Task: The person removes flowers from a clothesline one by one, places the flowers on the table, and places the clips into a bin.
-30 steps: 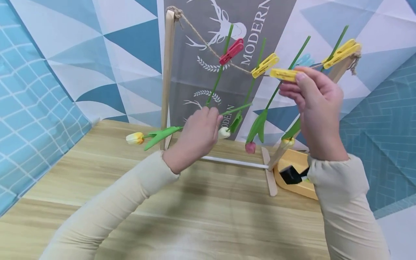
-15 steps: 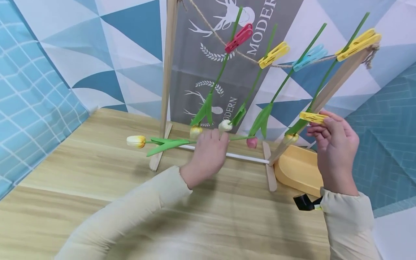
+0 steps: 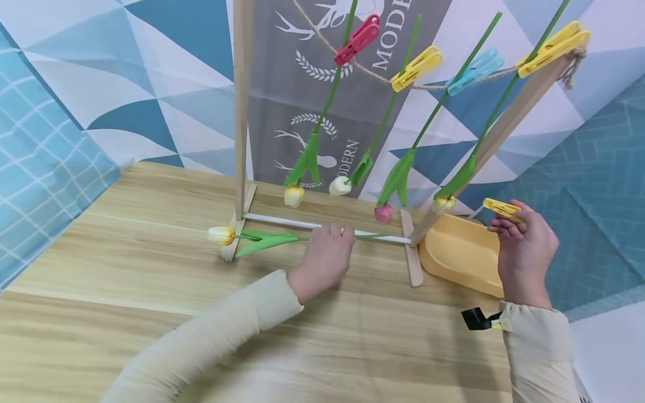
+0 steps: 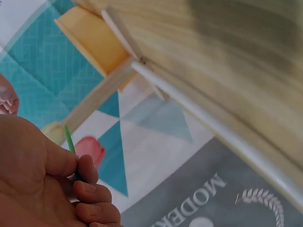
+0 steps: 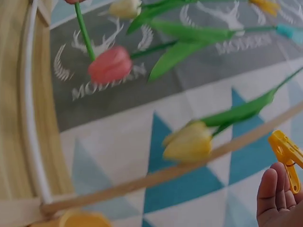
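My left hand [image 3: 327,254] grips the green stem of a white-and-yellow artificial tulip [image 3: 221,235], which lies level, its bloom to the left. In the left wrist view the stem's end [image 4: 70,139] pokes out between thumb and fingers. At the right, my right hand [image 3: 526,246] pinches a yellow clothespin [image 3: 501,209] beside the frame's right post. Several tulips hang bloom-down from a rope, clipped by a red clothespin [image 3: 358,39], a yellow one, a blue clothespin [image 3: 475,71] and another yellow one. Among them is a pink tulip [image 3: 383,213].
A wooden frame [image 3: 242,112] with a white crossbar [image 3: 282,221] carries the rope. Behind its right foot sits a yellow-orange tray [image 3: 461,254]. Patterned cloth [image 3: 191,73] backs the wooden table [image 3: 151,268]. A black camera piece [image 3: 473,319] juts from the right wrist.
The left hand has lowered with its tulip to near the crossbar. My right hand has moved down and right, away from the rope, still holding the yellow clothespin. The view has tilted downward.
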